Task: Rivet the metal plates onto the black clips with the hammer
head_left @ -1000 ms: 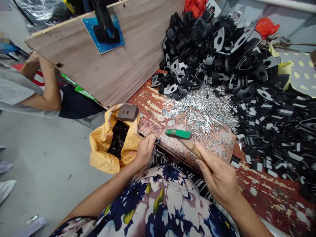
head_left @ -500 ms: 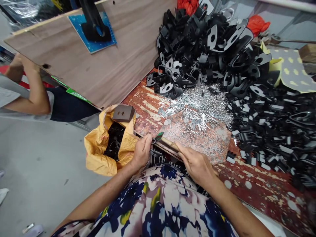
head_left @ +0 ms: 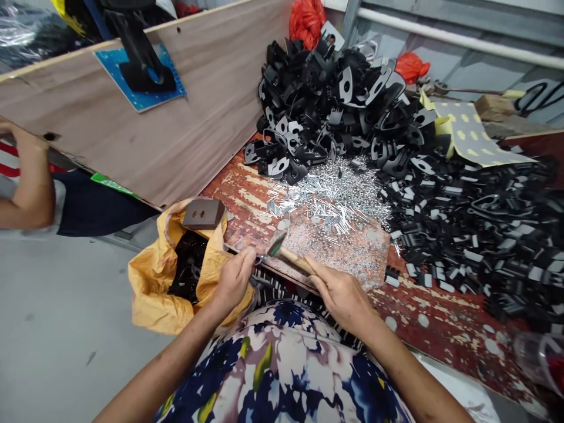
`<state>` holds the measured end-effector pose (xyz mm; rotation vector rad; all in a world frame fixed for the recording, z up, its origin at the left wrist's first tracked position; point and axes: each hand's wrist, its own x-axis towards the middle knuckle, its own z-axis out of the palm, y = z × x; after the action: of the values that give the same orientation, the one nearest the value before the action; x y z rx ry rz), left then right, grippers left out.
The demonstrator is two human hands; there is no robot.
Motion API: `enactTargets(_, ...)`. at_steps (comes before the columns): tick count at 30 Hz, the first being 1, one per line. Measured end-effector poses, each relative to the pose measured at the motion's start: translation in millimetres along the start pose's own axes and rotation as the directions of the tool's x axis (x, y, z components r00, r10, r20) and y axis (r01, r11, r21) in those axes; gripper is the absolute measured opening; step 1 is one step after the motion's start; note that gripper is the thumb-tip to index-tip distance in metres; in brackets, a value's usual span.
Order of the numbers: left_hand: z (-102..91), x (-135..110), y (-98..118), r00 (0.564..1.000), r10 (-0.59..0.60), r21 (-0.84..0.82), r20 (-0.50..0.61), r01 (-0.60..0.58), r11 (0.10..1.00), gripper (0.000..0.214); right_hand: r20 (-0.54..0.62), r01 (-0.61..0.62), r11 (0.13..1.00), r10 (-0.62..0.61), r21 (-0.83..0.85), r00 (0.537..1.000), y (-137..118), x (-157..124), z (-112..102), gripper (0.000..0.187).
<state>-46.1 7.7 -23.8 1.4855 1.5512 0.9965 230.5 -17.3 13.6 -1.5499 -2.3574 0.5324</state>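
Note:
My right hand (head_left: 341,294) is wrapped round the wooden handle of a small hammer (head_left: 296,258). The hammer's dark head, with a green patch, is over the front edge of the worktable (head_left: 235,191), just right of my left fingers. My left hand (head_left: 235,276) pinches a small black plastic clip part (head_left: 261,257) at that edge; my fingers hide much of it. Below my left hand hangs an open yellow sack (head_left: 150,294) with black parts inside. Loose metal pins (head_left: 332,217) and tiny springs (head_left: 365,182) lie beyond the hammer.
Black clip parts (head_left: 321,111) are heaped at the back, and smaller black pieces (head_left: 458,235) spread to the right. A plywood board (head_left: 198,106) walls off the left. A brown block (head_left: 203,214) sits by the sack. Another person's arm (head_left: 30,182) shows beyond the board.
The view has swung to the right, so the bench appears further left. The hammer head has tilted and more of its handle shows. Both hands keep their holds.

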Motion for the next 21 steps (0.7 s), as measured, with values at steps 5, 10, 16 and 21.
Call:
enactTargets(5, -91.0, -4, 8, 0.973, -0.042, 0.588, -0.229, 0.172, 0.791, 0.035, -0.131, -0.026, 0.981, 0.001, -0.193, 0.991, 16, 3, 9, 0.041)
enactTargets(10, -143.5, -1, 8, 0.979, 0.091, 0.828, -0.184, 0.105, 0.551, 0.045, -0.198, -0.006, 0.958, -0.053, -0.287, 0.979, 24, 8, 27, 0.044)
enactTargets(16, -98.5, 64, 26, 0.982, 0.167, 0.512, 0.089, -0.189, 0.838, 0.037, -0.210, -0.015, 0.953, -0.052, -0.302, 0.976, 25, 10, 31, 0.047)
enactTargets(21, -57.6, 170, 46, 0.976, 0.139, 0.562, 0.169, -0.211, 0.800, 0.035, -0.232, -0.033, 0.958, -0.035, -0.284, 0.972, 23, 9, 31, 0.048)
